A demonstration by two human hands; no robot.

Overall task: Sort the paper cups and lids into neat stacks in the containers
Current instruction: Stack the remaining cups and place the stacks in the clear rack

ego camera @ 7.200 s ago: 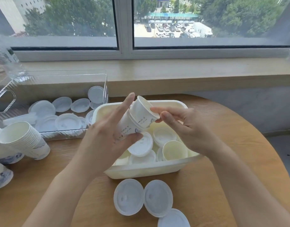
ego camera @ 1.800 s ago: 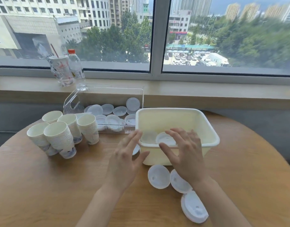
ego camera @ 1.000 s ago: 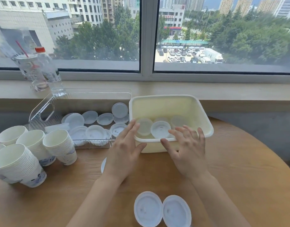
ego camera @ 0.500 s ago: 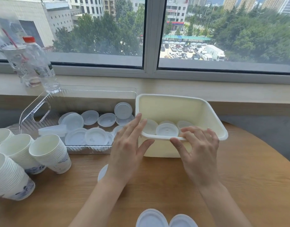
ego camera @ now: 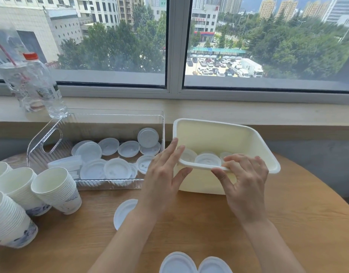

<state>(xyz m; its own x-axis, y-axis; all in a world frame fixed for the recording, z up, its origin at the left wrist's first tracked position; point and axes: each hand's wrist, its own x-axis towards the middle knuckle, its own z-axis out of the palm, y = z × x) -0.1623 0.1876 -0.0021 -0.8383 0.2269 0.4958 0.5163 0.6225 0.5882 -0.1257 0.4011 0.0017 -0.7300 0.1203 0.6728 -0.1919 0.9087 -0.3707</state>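
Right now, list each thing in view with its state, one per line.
Cream tub: tilted, near rim gripped, a few lids inside.
Clear bin: upright, holds loose lids.
Cup stacks: nested, leaning, on the table.
Water bottle: capped, on the sill.
Left hand: fingers straight against the tub.
Right hand: grips the rim.

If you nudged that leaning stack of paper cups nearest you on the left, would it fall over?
Probably: the nearest cup stack already leans and is tall for its narrow base. Being paper, it looks light, so it would likely slide or roll on the wooden table.
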